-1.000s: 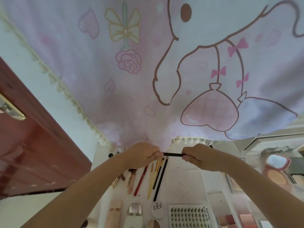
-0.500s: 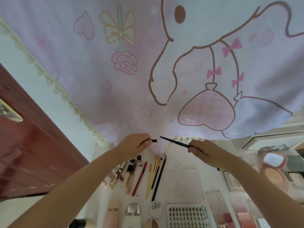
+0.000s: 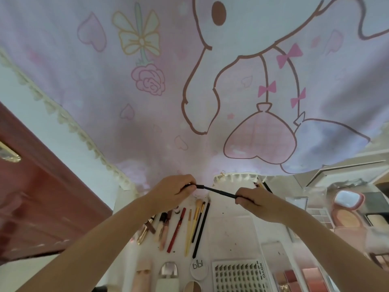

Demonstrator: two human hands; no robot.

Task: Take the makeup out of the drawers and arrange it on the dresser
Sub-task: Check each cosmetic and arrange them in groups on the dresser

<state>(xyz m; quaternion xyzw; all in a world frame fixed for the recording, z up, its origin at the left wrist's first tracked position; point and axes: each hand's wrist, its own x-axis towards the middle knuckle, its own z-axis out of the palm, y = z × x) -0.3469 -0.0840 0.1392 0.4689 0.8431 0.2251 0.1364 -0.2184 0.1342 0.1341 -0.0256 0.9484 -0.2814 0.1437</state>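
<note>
I hold a thin black makeup pencil above the white dresser top. My left hand pinches its black cap at the left end. My right hand grips the pencil's body at the right end. The cap sits against the pencil's tip. Below my hands lies a row of makeup: a red pencil, gold-handled brushes, a black pencil and lip gloss tubes.
A lash box, a round white jar and bottles lie near the front. Clear organiser drawers with palettes and a pink compact stand at right. A pink cartoon cloth hangs behind; a red-brown door is at left.
One second ago the pencil was capped between both hands; half a second ago the cap was pulled off to the left; now the cap is back at the pencil's tip.
</note>
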